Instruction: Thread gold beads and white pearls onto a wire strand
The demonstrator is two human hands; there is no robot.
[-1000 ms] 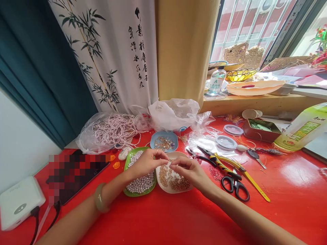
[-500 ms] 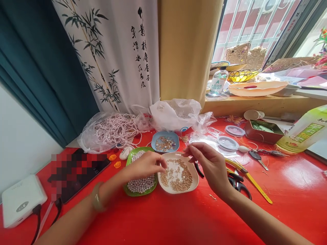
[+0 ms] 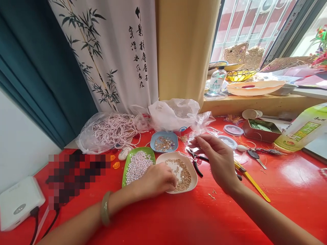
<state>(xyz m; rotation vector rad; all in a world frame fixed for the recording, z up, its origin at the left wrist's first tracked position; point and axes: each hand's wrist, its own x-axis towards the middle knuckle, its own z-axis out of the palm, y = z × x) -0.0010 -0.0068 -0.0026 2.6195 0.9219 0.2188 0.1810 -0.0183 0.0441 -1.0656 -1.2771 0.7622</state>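
Observation:
My left hand [image 3: 159,178], a bangle on its wrist, reaches into the cream plate [image 3: 193,167] with its fingertips bunched together among small gold beads [image 3: 182,173]. What those fingers hold, if anything, is hidden. Beneath the forearm and hand, the green plate [image 3: 124,177] of white pearl beads [image 3: 138,164] is partly covered. To the right, my right hand [image 3: 213,154] is raised off the table, thumb and fingers closed in a pinch. Something very thin seems to show at its fingertips, too fine to name. Behind sits a blue plate [image 3: 152,140] with mixed gold pieces.
Black-handled pliers [image 3: 196,165] and a yellow utility knife [image 3: 255,185] lie around my right hand. Pearl strands [image 3: 113,127] and plastic bags [image 3: 173,114] line the back. A tin [image 3: 262,134], a tilted yellow-green bottle [image 3: 298,131] and a key [image 3: 255,156] are at right.
My left hand has moved right and down from above the plates into the gold beads, its fingers drawing together. My right hand has shifted slightly right, still pinched, uncovering the pliers.

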